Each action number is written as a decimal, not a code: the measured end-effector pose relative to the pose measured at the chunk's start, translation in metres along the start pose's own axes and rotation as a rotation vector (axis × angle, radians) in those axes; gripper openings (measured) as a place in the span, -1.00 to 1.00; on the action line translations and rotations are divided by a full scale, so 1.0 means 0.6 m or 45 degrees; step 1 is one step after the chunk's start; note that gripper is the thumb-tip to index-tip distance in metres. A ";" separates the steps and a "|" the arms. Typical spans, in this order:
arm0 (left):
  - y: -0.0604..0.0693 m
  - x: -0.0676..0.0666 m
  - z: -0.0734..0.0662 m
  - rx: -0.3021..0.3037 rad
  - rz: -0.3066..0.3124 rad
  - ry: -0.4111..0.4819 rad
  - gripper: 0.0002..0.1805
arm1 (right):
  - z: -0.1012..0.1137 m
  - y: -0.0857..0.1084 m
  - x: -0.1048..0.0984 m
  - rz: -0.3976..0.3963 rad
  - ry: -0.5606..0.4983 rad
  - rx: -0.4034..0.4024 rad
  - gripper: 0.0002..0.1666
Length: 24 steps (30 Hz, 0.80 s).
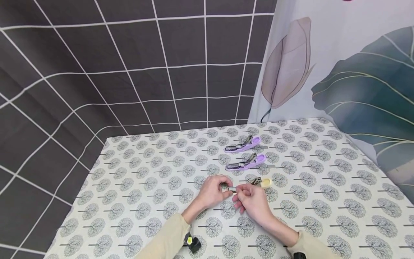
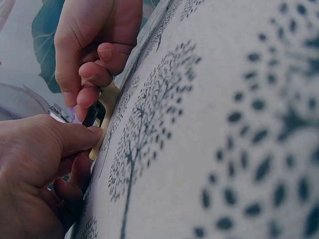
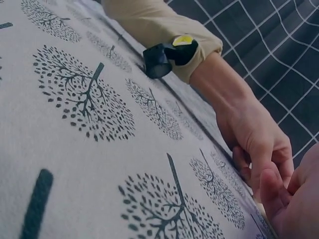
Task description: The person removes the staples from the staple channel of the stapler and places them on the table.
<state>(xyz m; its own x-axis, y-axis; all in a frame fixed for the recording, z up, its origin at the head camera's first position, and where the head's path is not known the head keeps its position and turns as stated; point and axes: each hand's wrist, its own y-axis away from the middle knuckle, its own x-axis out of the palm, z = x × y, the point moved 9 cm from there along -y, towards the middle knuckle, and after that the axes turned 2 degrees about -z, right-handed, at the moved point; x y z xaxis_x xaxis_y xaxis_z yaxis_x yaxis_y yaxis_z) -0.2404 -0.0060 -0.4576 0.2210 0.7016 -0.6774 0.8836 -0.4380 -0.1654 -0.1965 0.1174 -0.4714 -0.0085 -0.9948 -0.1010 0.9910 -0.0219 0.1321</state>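
Note:
A yellow stapler [image 1: 266, 183] lies on the tablecloth with its top arm raised, partly hidden behind my right hand [image 1: 253, 203]. My left hand [image 1: 211, 192] grips its front end between thumb and fingers. Between the two hands shows a small grey metal strip [image 1: 232, 188], which my right thumb and forefinger pinch. In the left wrist view, the yellow base [image 2: 108, 99] runs under both hands, and a dark part [image 2: 91, 117] shows between the fingertips. The right wrist view shows the hands meeting, with the stapler mostly hidden.
Two purple staplers, a nearer one [image 1: 247, 164] and a farther one [image 1: 244, 145], lie open beyond the hands. The tablecloth [image 1: 145, 223] has a tree print. A dark checked curtain [image 1: 129, 82] stands behind, and a leaf-print curtain [image 1: 355, 93] at right.

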 end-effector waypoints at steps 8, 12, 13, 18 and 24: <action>-0.001 -0.002 -0.002 0.024 -0.017 -0.007 -0.79 | 0.002 0.000 0.001 -0.049 0.058 -0.025 -0.85; -0.001 -0.001 -0.002 0.033 -0.018 -0.002 -0.80 | 0.004 -0.002 0.002 -0.070 0.096 -0.041 -0.89; -0.001 -0.001 -0.003 0.036 -0.017 -0.001 -0.80 | 0.004 -0.003 0.001 -0.075 0.103 -0.046 -0.90; -0.001 -0.001 -0.003 0.041 -0.016 -0.005 -0.80 | 0.004 -0.006 0.004 -0.072 0.123 -0.083 -0.91; -0.001 0.000 -0.002 0.029 -0.010 -0.015 -0.80 | 0.006 -0.007 0.007 -0.071 0.159 -0.158 -0.87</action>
<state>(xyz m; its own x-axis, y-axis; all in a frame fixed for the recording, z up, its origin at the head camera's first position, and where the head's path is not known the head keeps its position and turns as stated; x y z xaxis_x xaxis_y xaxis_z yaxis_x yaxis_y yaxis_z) -0.2406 -0.0052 -0.4567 0.2087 0.6987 -0.6843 0.8757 -0.4450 -0.1872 -0.2013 0.1128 -0.4692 -0.0546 -0.9722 -0.2278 0.9984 -0.0562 0.0009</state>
